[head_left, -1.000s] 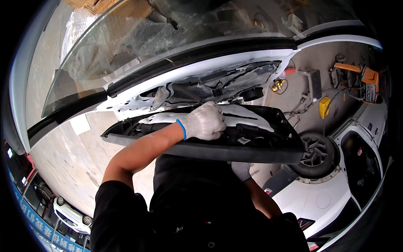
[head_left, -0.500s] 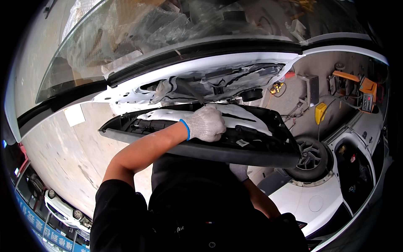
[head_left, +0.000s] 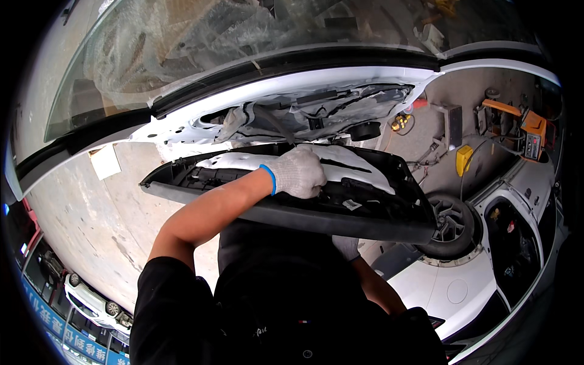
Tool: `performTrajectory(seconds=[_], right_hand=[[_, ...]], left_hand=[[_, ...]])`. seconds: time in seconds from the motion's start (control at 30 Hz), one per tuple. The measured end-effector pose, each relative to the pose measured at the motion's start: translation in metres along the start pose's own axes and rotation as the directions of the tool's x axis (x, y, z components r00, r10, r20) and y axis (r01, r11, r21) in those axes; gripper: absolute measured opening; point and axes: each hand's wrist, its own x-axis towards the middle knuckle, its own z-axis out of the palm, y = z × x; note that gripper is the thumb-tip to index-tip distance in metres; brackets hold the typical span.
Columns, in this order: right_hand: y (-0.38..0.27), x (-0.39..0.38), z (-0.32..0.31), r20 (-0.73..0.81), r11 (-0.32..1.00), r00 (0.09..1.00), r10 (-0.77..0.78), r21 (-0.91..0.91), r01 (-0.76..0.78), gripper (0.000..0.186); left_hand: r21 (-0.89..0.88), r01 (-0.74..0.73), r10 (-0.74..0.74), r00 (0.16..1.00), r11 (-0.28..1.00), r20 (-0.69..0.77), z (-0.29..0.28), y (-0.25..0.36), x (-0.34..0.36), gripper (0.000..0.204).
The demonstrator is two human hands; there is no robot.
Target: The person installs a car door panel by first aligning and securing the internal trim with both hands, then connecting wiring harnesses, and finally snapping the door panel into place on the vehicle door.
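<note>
A black car door trim panel (head_left: 340,226) lies across in front of my body, its inner side up, with white padding (head_left: 359,168) on it. My left hand (head_left: 298,173), in a grey-white knit glove with a blue cuff, is closed in a fist over the panel's middle. A dark strip (head_left: 275,123) runs from the door to this fist; what the fingers hold is hidden. Under the panel's near edge, my gloved right hand (head_left: 347,246) shows only in part, its fingers out of sight. Just beyond stands the white car door (head_left: 292,83), its inner side exposed.
Door glass (head_left: 201,67) rises at the far side. To the right are a wheel (head_left: 449,226), white bodywork (head_left: 447,286), a yellow object (head_left: 463,159) and an orange machine (head_left: 533,135). A sheet of paper (head_left: 105,162) lies on the left; a white car (head_left: 94,304) stands far left.
The view has shifted slightly, so the door and its glass sit a little higher in the picture. Both hands keep nearly the same place on the trim panel.
</note>
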Motion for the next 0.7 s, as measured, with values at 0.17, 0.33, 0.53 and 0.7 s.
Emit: performTrajectory(seconds=[0.17, 0.33, 0.53, 0.7], right_hand=[[0.005, -0.004, 0.009, -0.083, 0.999, 0.995, -0.050, -0.012, 0.049, 0.034], [0.006, -0.003, 0.012, -0.139, 0.990, 0.980, -0.141, -0.006, 0.141, 0.033], [0.001, -0.003, 0.009, -0.197, 0.989, 0.969, -0.146, -0.024, 0.144, 0.033], [-0.005, 0.000, 0.000, -0.124, 0.998, 0.990, -0.065, 0.001, 0.066, 0.036]], left_hand=[[-0.014, -0.035, 0.035, 0.999, 0.999, -0.025, 0.000, -0.005, 0.006, 0.017], [-0.062, -0.015, 0.017, 0.999, 0.998, 0.031, 0.002, -0.006, 0.005, 0.018], [-0.049, 0.012, -0.010, 0.998, 0.999, 0.056, 0.002, -0.004, 0.004, 0.019], [-0.035, 0.032, -0.031, 0.999, 0.999, 0.022, 0.006, -0.003, 0.003, 0.018]])
